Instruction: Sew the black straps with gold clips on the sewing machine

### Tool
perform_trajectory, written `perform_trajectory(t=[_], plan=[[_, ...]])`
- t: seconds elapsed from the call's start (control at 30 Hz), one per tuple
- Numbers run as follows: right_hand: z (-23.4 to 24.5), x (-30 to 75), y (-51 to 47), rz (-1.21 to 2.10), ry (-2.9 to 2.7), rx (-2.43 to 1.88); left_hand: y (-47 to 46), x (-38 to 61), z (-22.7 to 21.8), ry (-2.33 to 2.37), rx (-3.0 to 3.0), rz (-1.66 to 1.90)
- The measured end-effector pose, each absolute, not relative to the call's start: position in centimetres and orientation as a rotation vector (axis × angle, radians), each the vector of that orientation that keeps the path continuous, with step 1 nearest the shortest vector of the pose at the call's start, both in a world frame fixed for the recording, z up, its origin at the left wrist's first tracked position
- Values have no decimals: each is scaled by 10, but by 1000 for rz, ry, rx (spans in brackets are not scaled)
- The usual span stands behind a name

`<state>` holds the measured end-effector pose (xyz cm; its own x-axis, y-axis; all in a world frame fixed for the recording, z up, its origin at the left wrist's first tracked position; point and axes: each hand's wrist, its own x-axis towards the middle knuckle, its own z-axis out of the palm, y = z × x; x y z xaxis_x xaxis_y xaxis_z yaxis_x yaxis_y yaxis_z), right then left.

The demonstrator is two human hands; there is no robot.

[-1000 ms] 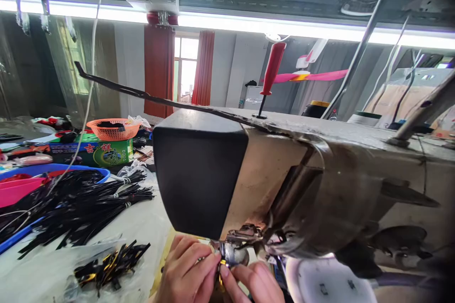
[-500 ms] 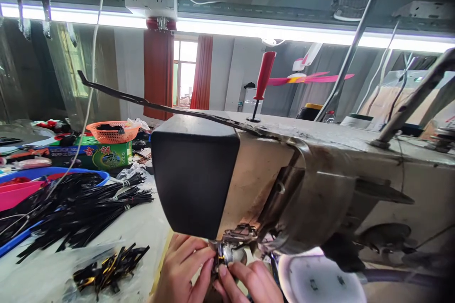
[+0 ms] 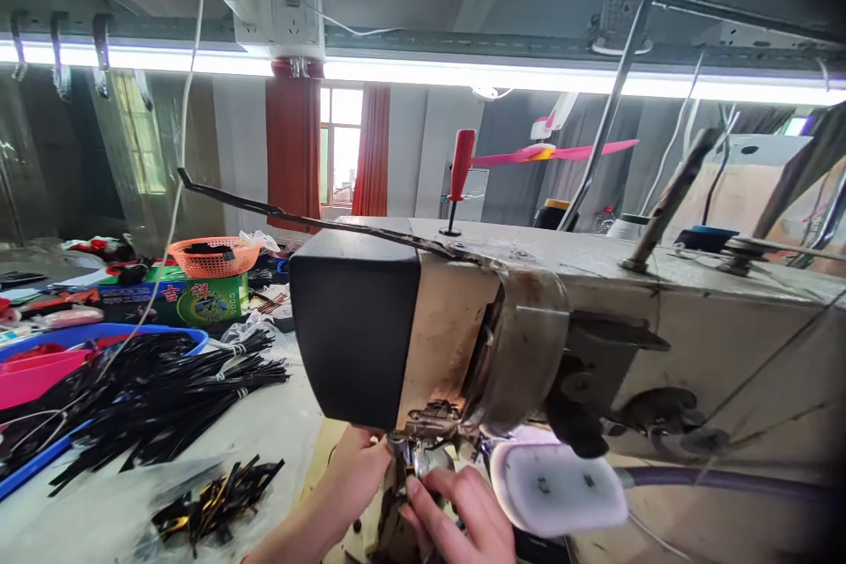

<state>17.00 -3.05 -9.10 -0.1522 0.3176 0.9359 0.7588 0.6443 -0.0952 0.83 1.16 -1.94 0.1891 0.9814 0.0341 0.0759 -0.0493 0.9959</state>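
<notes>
Both of my hands work under the head of a worn sewing machine with a black end cover. My left hand reaches in from the left, its fingers hidden behind the metal presser parts. My right hand comes up from below with fingers curled and pinched on a small dark piece right at the needle area; I cannot make out what it is.
Bundles of black strips lie on the table at left, partly in a blue tub. A small pile of black and gold pieces sits nearer. An orange basket stands on a green box. A red-handled screwdriver stands on the machine.
The view has shifted right and back, showing more of the machine's body. My left hand has slid further in behind the presser parts; my right hand stays pinched at the needle area.
</notes>
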Motion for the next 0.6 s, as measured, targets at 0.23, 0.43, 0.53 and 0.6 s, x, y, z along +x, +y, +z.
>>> perform_trajectory(t=[0.23, 0.43, 0.53, 0.6], plan=[[-70, 163, -37, -636, -1783, -816, 10, 17, -18, 1022, 1418, 1126], [-61, 162, -44, -558, -1841, -808, 9, 12, -21, 1170, 1516, 1201], [-66, 166, -46, -600, -1800, -852, 4, 3, -23, 1214, 1536, 1268], [-69, 169, -45, -628, -1761, -875, -2, -1, -24, 1196, 1478, 1291]])
